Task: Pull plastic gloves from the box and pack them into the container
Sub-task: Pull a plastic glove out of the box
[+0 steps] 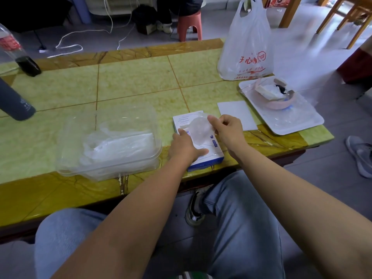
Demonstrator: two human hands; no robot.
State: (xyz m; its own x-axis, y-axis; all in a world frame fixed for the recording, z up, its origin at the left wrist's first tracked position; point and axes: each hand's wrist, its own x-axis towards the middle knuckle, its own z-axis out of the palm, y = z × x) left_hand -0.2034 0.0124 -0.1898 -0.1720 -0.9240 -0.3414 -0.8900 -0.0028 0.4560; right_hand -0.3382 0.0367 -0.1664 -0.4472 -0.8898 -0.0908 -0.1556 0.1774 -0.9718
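On the green counter [141, 83], near the person's edge, sits the white and blue box [213, 156]. The left hand [185, 147] lies flat on top of it, fingers straight, holding nothing. It likely presses the box down so the box does not lift when a glove comes out.

The right hand [227, 129] has a tight little grip: its thumb and fingers pinch a thin clear glove [198, 127] just over the top of the box. The glove looks partly out, with its lower end seeming to touch the box.

Just left of the box stands the clear container [68, 141], open on top, with a pile of gloves [120, 146] inside. It sits close, likely so each glove has only a short way to go. The next move is probably to pull the glove free and carry it left. The glove is soft and light, so it may crumple.
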